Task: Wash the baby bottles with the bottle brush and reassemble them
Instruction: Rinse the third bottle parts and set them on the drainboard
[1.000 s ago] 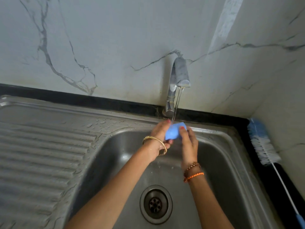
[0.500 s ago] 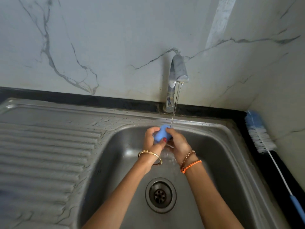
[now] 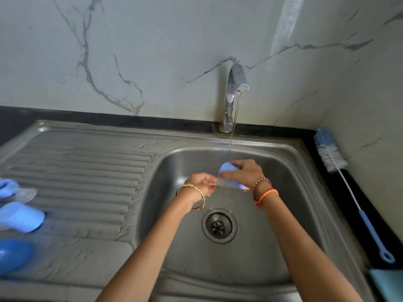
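— Blue plastic bottle cap (image 3: 227,170): where?
— Right hand (image 3: 244,173) is gripping it under the tap stream, twelve o'clock of the drain (image 3: 219,225); left hand (image 3: 201,185) is loosely curled, holding nothing.
— Risk?
— Slipping (wet plastic), I'd judge.

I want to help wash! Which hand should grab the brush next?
Left hand: it holds nothing, though the bottle brush lies far right. The right hand grips the blue cap.

Brushed steel sink (image 3: 290,171), veined marble wall (image 3: 152,51)
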`<state>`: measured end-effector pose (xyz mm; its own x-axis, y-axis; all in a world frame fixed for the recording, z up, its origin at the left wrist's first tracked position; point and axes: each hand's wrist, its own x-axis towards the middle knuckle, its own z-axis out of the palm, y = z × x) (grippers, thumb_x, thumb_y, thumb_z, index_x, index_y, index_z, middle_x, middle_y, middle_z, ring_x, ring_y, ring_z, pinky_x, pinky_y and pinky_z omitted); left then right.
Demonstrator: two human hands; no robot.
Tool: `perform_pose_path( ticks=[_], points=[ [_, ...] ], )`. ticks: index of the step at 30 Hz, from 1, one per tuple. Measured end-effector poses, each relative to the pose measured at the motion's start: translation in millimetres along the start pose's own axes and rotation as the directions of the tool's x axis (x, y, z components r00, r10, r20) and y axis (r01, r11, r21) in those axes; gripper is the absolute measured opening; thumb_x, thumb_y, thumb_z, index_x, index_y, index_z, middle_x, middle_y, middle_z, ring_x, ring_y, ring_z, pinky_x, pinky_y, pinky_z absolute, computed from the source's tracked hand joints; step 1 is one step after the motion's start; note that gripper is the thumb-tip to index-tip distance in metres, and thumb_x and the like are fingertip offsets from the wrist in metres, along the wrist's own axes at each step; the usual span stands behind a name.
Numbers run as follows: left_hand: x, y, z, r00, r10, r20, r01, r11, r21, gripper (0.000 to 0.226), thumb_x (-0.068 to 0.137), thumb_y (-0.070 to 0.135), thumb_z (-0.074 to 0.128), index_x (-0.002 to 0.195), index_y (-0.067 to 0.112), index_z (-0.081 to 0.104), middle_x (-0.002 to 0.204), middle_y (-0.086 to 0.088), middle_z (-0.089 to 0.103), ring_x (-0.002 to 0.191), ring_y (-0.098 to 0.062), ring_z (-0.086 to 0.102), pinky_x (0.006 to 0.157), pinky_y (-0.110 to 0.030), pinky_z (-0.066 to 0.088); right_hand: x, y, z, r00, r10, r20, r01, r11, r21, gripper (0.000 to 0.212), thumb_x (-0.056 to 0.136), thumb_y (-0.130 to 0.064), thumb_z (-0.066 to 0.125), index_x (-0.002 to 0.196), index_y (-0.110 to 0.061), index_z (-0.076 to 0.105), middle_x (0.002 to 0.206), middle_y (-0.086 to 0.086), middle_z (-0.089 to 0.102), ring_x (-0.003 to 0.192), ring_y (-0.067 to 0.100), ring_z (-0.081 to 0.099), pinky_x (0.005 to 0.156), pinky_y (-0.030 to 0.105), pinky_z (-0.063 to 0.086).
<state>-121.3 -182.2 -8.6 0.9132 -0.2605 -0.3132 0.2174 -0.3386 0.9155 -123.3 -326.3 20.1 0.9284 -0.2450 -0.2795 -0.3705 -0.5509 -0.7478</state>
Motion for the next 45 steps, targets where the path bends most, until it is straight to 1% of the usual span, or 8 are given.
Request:
perform_pose_path(
  ticks=[3, 10, 14, 17, 21, 24, 41, 45],
  points=[
    [-10, -10, -6, 0.996, -0.008, -0.083, 0.014, 0.998, 0.064, 0.030, 0.088, -0.008, 0.050, 0.116, -0.002, 0.059, 0.117, -0.015, 0.062, 0.087, -0.016, 0.054, 0.045, 0.001, 0.036, -13, -10, -7, 0.995, -0.092, -0.048, 0.057, 0.867, -0.495, 0.054, 0.067, -0.028, 0.079, 0.114, -0.015, 0.056, 0.116, 0.007, 0.057, 0.108, 0.028, 0.056, 0.090, 0.035, 0.048],
    [-29, -24, -8, 0.991, 0.017, -0.136, -0.021, 0.999, -0.034, 0.019, 0.089, -0.001, 0.055, 0.106, 0.001, 0.063, 0.087, -0.004, 0.061, 0.062, -0.006, 0.051, 0.044, -0.003, 0.039, -36, -32, -17, 0.958, -0.286, -0.004, 0.250, 0.843, -0.476, 0.040, 0.063, -0.017, 0.081, 0.098, -0.022, 0.063, 0.098, -0.001, 0.052, 0.097, 0.020, 0.053, 0.075, 0.024, 0.038],
    [-33, -26, -3, 0.970, 0.066, -0.235, -0.105, 0.982, -0.158, 0.014, 0.089, 0.001, 0.055, 0.092, 0.012, 0.064, 0.073, 0.006, 0.059, 0.046, 0.002, 0.054, 0.048, -0.007, 0.043, -52, -40, -28, 0.916, -0.402, 0.000, 0.399, 0.908, 0.124, 0.042, 0.063, -0.008, 0.083, 0.093, -0.019, 0.055, 0.089, 0.001, 0.053, 0.077, 0.013, 0.052, 0.062, 0.020, 0.045],
    [-36, -31, 5, 0.959, 0.020, -0.283, -0.103, 0.954, -0.283, 0.016, 0.096, 0.007, 0.044, 0.097, 0.006, 0.059, 0.074, 0.002, 0.058, 0.038, 0.002, 0.054, 0.045, -0.008, 0.044, -58, -26, -14, 0.939, -0.345, 0.008, 0.238, 0.666, 0.707, 0.035, 0.061, -0.009, 0.076, 0.086, -0.020, 0.054, 0.071, -0.007, 0.061, 0.061, 0.006, 0.056, 0.048, 0.014, 0.047],
    [-40, -54, 12, 0.943, -0.153, -0.295, 0.058, 0.950, -0.307, 0.022, 0.097, 0.007, 0.041, 0.111, 0.000, 0.056, 0.090, -0.010, 0.059, 0.050, -0.011, 0.056, 0.040, -0.007, 0.041, -56, 30, 39, 0.999, -0.017, 0.052, 0.013, 0.996, 0.085, 0.014, 0.074, -0.013, 0.074, 0.081, -0.012, 0.062, 0.072, 0.004, 0.064, 0.067, 0.020, 0.058, 0.051, 0.018, 0.044],
    [-44, -68, 10, 0.951, -0.140, -0.274, 0.085, 0.975, -0.205, 0.022, 0.093, 0.003, 0.048, 0.113, -0.001, 0.057, 0.109, -0.015, 0.059, 0.061, -0.012, 0.053, 0.040, -0.005, 0.040, -60, 56, 56, 0.994, -0.105, -0.036, 0.080, 0.903, -0.421, 0.038, 0.071, -0.025, 0.075, 0.106, -0.016, 0.064, 0.105, 0.009, 0.064, 0.102, 0.028, 0.060, 0.078, 0.027, 0.046],
    [-82, -42, -157, 0.793, 0.100, -0.602, -0.178, 0.981, -0.072, 0.026, 0.087, -0.007, 0.050, 0.109, -0.002, 0.063, 0.111, -0.021, 0.064, 0.102, -0.034, 0.061, 0.093, -0.039, 0.046, -63, -96, 139, 0.822, -0.561, -0.099, 0.568, 0.820, 0.072, 0.061, 0.058, -0.001, 0.081, 0.115, -0.012, 0.059, 0.101, -0.004, 0.059, 0.083, 0.012, 0.054, 0.065, 0.003, 0.040],
    [-87, -35, -233, 0.755, 0.163, -0.635, -0.194, 0.981, 0.021, 0.028, 0.086, -0.009, 0.050, 0.111, -0.003, 0.062, 0.114, -0.022, 0.063, 0.105, -0.033, 0.060, 0.095, -0.038, 0.046, -53, -149, 194, 0.819, -0.572, -0.045, 0.573, 0.810, 0.129, 0.065, 0.059, -0.002, 0.082, 0.118, -0.010, 0.056, 0.101, -0.005, 0.058, 0.082, 0.012, 0.054, 0.077, 0.026, 0.049]
  ],
)
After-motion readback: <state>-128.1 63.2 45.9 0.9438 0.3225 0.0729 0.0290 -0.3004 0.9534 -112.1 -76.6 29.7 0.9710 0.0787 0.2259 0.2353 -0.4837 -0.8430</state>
